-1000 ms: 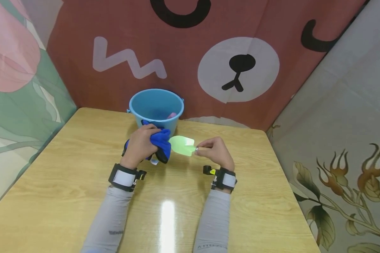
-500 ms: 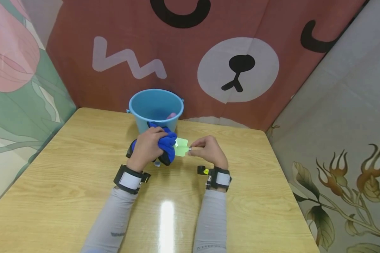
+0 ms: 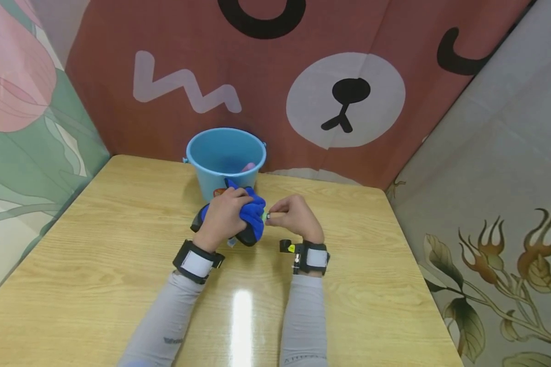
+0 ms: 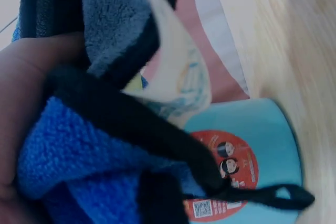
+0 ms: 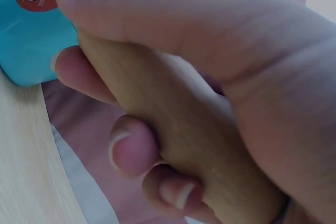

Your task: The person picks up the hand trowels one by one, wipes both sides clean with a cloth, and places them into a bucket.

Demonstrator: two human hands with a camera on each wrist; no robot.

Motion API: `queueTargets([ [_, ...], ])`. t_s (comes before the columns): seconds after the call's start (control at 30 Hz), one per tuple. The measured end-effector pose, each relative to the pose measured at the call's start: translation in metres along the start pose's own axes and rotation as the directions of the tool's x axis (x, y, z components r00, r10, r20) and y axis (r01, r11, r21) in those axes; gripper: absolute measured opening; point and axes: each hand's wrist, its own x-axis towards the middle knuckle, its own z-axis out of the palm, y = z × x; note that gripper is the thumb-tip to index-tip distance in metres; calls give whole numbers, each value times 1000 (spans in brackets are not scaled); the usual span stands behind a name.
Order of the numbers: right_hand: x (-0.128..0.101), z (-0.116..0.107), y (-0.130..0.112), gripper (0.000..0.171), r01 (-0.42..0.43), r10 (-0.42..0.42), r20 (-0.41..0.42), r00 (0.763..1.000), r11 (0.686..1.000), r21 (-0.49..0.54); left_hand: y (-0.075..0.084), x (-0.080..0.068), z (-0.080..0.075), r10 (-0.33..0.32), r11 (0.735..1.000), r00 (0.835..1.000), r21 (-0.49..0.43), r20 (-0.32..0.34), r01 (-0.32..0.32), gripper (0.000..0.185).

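Wooden table (image 3: 96, 244) set in a corner of printed cloth backdrops, bear face straight ahead, blue bucket (image 3: 226, 153) at the far edge. Risk as judged: with the blade buried in the blue cloth (image 3: 252, 211), could twist or slip out of the fold if the handle turns in the fingers; could also nudge the bucket, just behind the hands. Left hand (image 3: 222, 214) closed around the bunched cloth, which wraps the green trowel blade almost out of sight. Right hand (image 3: 291, 216) curled tight round the trowel's wooden handle (image 5: 173, 129), just beside the cloth, above the table.
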Motion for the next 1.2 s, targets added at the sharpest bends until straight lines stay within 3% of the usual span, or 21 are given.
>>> queueTargets([
  [0.33, 0, 0, -1, 12, -23, 23, -7, 1000, 999, -43, 5, 1, 12, -42, 998, 998, 38, 37, 41, 38],
  [0.6, -1, -2, 7, 13, -42, 42, -29, 999, 999, -30, 6, 2, 13, -73, 997, 994, 26, 80, 71, 36],
  [0.9, -5, -5, 16, 10, -70, 70, -63, 995, 997, 15, -6, 1, 8, -152, 987, 979, -35, 136, 158, 40],
  [1.2, -9, -11, 20, 12, -79, 81, -87, 993, 997, 20, -22, -1, 6, -168, 983, 978, -60, 126, 176, 41],
])
